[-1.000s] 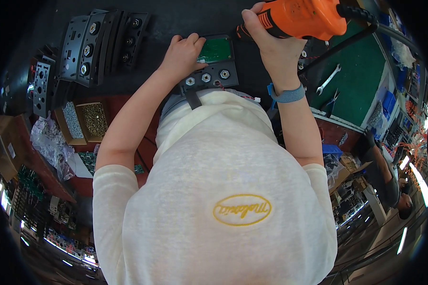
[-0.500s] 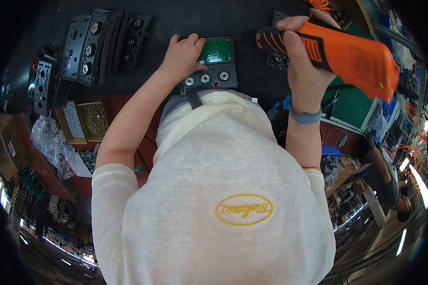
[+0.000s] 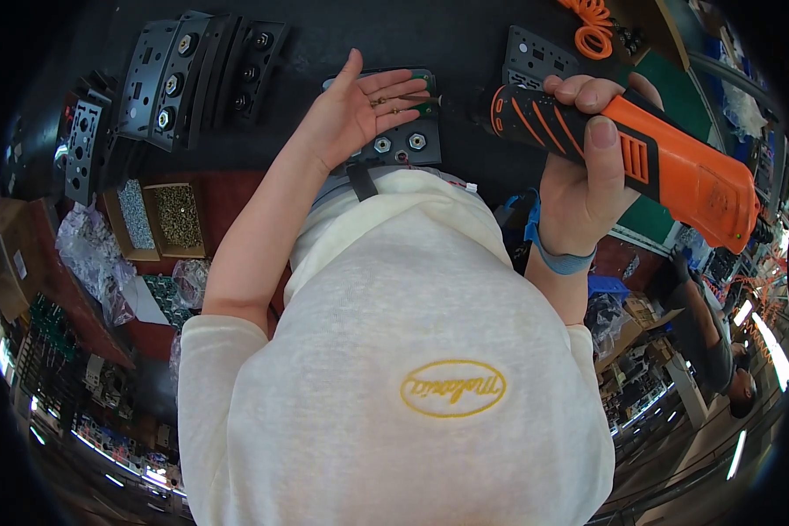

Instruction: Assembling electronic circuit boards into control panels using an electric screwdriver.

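Observation:
My left hand (image 3: 337, 123) lies palm up with its fingers stretched out and apart, and a few small brass-coloured screws (image 3: 395, 111) rest loose on them. Around an orange and black electric screwdriver (image 3: 688, 171) my right hand (image 3: 592, 171) is closed. The tool is held sideways, its bit pointing left at the fingertips of the left hand. Below that hand is a dark metal panel (image 3: 425, 151) with round silver fittings. A green circuit board (image 3: 425, 81) on it is mostly hidden by the fingers.
Several dark panels with fittings (image 3: 162, 88) stand at the left. Another panel (image 3: 539, 60) lies beyond the screwdriver, near an orange coiled hose (image 3: 594, 35). A divided box of small hardware (image 3: 177, 215) sits at lower left. Another person (image 3: 719, 342) is at the far right.
My left hand has come off the circuit board and turned palm up, showing the screws. The screwdriver has moved down and slightly right, with its bit now at the left fingertips.

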Tool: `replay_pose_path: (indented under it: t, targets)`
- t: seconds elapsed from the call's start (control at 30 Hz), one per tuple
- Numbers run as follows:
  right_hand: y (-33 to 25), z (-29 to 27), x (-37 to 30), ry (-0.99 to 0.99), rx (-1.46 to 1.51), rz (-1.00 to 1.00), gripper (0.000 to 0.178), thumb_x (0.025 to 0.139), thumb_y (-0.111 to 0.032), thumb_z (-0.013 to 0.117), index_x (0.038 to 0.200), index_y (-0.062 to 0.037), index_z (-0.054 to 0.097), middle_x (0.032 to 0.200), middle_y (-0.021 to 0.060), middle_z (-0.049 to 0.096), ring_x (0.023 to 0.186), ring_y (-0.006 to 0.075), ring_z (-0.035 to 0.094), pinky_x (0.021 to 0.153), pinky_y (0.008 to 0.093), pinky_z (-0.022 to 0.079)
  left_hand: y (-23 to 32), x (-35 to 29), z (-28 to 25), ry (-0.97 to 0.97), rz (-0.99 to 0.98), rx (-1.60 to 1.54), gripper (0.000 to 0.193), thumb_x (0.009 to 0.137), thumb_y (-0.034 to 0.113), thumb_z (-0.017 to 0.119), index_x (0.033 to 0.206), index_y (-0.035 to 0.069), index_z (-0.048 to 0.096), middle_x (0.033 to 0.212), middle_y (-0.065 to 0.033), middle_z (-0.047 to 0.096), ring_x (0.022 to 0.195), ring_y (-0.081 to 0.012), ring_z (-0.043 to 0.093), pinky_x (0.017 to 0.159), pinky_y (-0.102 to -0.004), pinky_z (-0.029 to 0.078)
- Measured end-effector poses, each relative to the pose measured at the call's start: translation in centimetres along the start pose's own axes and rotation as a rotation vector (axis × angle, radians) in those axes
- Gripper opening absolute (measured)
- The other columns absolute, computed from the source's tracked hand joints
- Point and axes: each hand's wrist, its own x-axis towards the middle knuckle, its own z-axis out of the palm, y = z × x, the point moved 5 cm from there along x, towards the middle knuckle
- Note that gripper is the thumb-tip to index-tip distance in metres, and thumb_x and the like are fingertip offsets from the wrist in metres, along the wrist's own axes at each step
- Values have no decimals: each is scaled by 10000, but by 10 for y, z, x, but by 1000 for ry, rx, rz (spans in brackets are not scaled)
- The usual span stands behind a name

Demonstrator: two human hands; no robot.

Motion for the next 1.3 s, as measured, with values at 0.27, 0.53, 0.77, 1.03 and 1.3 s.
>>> replay_pose_path:
  t: [0.27, 0.53, 0.77, 1.03, 1.3]
  targets:
    - [-3, 4, -10, -56, -5, 18, 496, 794, -4, 622, 1215, 20, 360, 871, 129, 594, 846, 237, 588, 839, 424, 473, -3, -8, 4, 1, -4, -74, 689, 959, 490, 306, 1303, -104, 360, 1322, -269, 417, 1235, -319, 437, 1009, -422, 407]
    - [-11, 7, -17, -52, 18, 14, 500, 792, -7, 620, 1215, 18, 355, 872, 127, 591, 850, 244, 585, 841, 432, 469, -8, -16, -2, -41, 19, -133, 614, 967, 424, 348, 1288, -99, 380, 1303, -269, 433, 1204, -329, 468, 995, -418, 427]
    - [-18, 12, -26, -61, -4, -12, 509, 795, -41, 632, 1216, 22, 353, 872, 124, 591, 853, 244, 586, 836, 446, 468, -23, -31, -21, 90, -55, 53, 233, 897, 113, 570, 1067, -46, 590, 925, -107, 633, 859, -164, 631, 771, -262, 552]
    - [-25, 15, -36, -60, 1, -46, 511, 798, -72, 652, 1205, 19, 356, 868, 118, 594, 842, 247, 591, 831, 451, 472, -32, -43, -26, 124, -71, -95, 167, 865, 124, 624, 983, 5, 615, 880, -60, 625, 790, -126, 620, 705, -235, 551]
    - [-30, 18, -44, -76, 0, -77, 509, 800, -76, 651, 1204, 14, 356, 869, 116, 595, 847, 245, 593, 835, 454, 472, -44, -49, -32, 104, -92, -198, 129, 860, 141, 638, 918, 30, 610, 853, -39, 617, 755, -95, 611, 648, -205, 539]
